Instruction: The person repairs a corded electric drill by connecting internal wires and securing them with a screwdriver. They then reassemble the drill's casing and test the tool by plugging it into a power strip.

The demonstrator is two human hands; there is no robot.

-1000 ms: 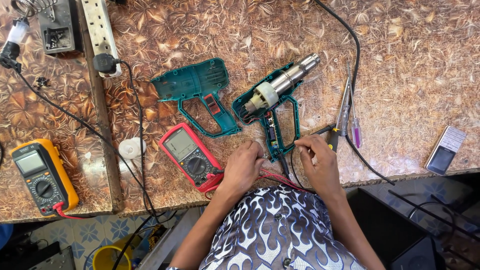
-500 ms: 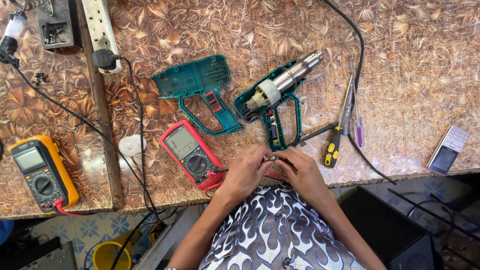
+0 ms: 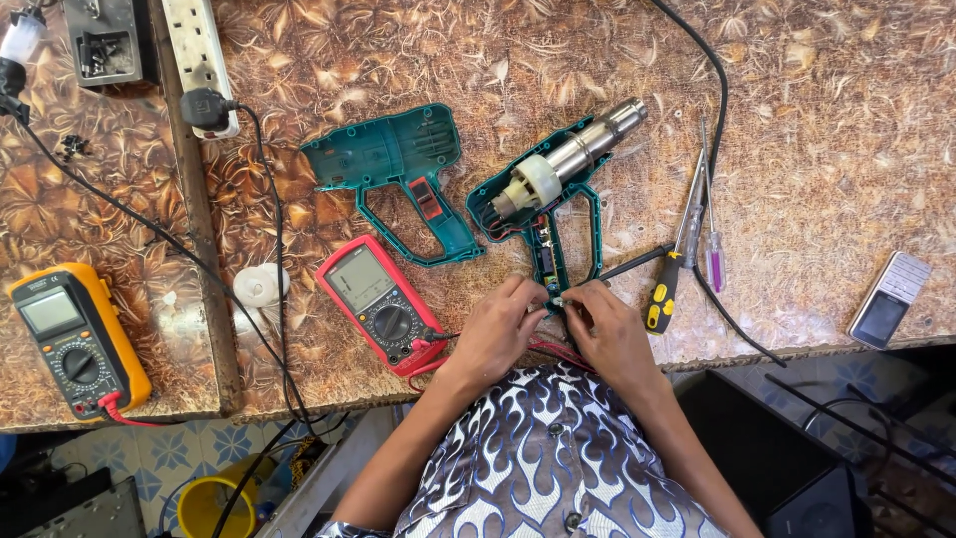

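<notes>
An opened teal heat gun half [image 3: 546,204], its motor and metal nozzle exposed, lies on the patterned table. Its handle points toward me. My left hand [image 3: 496,334] and my right hand [image 3: 609,334] meet at the lower end of that handle, fingers pinched together on small parts there. Red and black test leads [image 3: 546,351] run from the red multimeter [image 3: 378,299] under my left wrist to the spot between my hands. My fingers hide the lead tips. The gun's other teal shell half [image 3: 398,174] lies empty to the left.
A yellow multimeter [image 3: 72,334] sits at far left and a white tape roll [image 3: 259,287] near a wooden strip. A yellow-handled screwdriver [image 3: 665,289], a purple tester screwdriver [image 3: 713,257], a phone [image 3: 888,299], a black cable [image 3: 717,120] and a power strip [image 3: 199,50] surround the work.
My right hand has come down from beside the handle to meet my left hand at the handle's lower end. Both hands now pinch at one spot.
</notes>
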